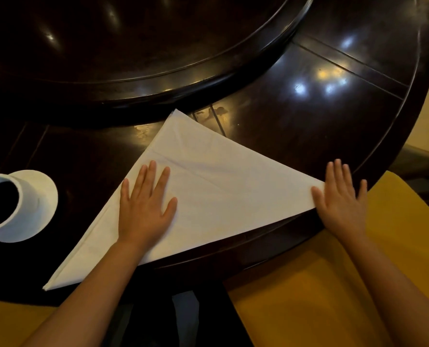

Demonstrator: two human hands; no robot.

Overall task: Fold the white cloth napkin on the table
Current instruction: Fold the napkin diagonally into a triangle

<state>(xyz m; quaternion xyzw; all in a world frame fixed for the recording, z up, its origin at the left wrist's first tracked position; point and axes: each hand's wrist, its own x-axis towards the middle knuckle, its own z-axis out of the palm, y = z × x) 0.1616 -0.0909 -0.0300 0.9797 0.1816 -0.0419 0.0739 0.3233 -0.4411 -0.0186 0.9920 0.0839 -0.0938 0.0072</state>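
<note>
Flat, both palms — napkin [208, 184] lies triangular.

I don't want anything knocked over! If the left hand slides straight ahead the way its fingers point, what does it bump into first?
The left hand points up across the white napkin, then bare table. First obstacle is probably the raised turntable rim. The coffee cup sits off to the side.

A white napkin [208, 186], folded into a triangle, lies mid-frame on the dark round worktop [321, 108]. The left hand [146, 204] presses flat on it, fingers spread; the right hand [341, 199] lies flat on its right corner. A white cup [28, 204] of dark liquid stands at lower left.
</note>
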